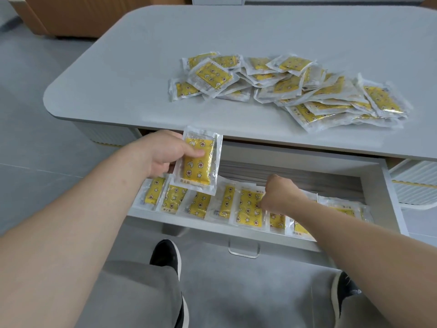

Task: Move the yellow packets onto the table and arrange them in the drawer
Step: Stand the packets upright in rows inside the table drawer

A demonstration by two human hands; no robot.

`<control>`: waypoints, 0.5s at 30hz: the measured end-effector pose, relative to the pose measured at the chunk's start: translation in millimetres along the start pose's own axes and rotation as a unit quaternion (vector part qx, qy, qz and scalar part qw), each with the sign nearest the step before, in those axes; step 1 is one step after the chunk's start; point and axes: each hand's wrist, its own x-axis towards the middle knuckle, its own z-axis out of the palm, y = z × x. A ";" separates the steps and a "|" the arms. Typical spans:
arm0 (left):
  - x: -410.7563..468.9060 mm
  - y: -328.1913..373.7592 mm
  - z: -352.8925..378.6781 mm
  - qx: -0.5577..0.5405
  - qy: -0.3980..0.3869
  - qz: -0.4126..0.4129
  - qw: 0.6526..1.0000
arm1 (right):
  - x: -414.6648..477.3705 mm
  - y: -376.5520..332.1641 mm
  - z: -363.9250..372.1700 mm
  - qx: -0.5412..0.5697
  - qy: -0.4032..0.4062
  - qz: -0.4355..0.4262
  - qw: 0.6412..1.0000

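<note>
Yellow packets (287,87) on grey table (132,74), grey floor (35,147).

White drawer (376,183) bare along its back, clear-wrapped yellow packets (248,209) lining its front, grey rounded tabletop (142,79) overhanging behind.

Nothing can be read with certainty. A short row of small dark characters is printed on the pale lower band of the yellow packet (197,162) held by the left hand (165,151), but it is blurred beyond reading.
</note>
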 end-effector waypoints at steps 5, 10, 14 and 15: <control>8.4 -1.6 -1.4 0.042 0.025 -0.008 0.999 | -2.5 -18.6 -8.6 0.005 0.006 -0.050 0.999; 20.4 -9.5 2.4 0.114 0.049 -0.013 0.992 | -14.4 -34.2 -28.5 0.006 0.007 -0.095 0.995; 18.3 -0.1 26.8 0.104 -0.001 -0.015 0.994 | -27.5 -27.6 -53.0 0.063 -0.021 -0.085 0.994; 18.6 2.5 33.7 0.103 -0.016 -0.013 0.994 | -31.1 -24.1 -58.6 0.087 -0.033 -0.079 0.993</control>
